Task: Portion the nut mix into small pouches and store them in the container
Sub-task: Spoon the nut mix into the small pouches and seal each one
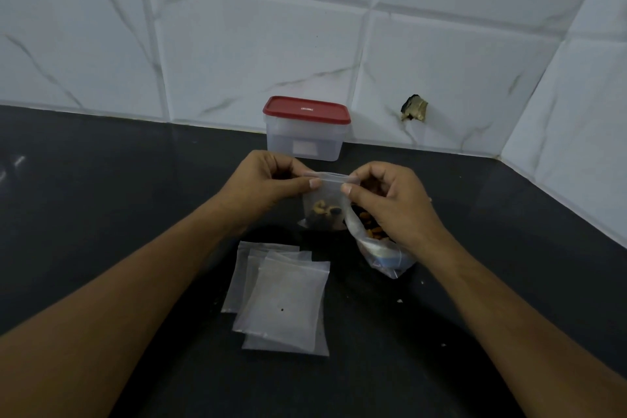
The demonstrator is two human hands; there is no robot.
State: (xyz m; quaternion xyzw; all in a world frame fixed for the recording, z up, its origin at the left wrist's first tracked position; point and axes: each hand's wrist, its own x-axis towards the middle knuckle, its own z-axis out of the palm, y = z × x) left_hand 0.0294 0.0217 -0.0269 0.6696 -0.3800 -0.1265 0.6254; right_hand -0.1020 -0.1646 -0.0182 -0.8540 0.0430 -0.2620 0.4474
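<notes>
We pinch the part-filled pouch (324, 200) at its zip strip, left hand (268, 181) and right hand (386, 195) clamped on opposite ends, at 6 o'clock from the container (305, 132). We judge the film light, limp and slippery, so grip the stiffer strip.

This looks like a home kitchen. A dark stone desk (101, 214) meets a wall of glossy white tiles (254, 44) with grey marble veins, and the tiles turn a corner at the right. On the desk are a clear plastic food container (305, 139) with a red lid (307, 109), a bag of nut mix (380, 249) and empty zip pouches (285, 302).
</notes>
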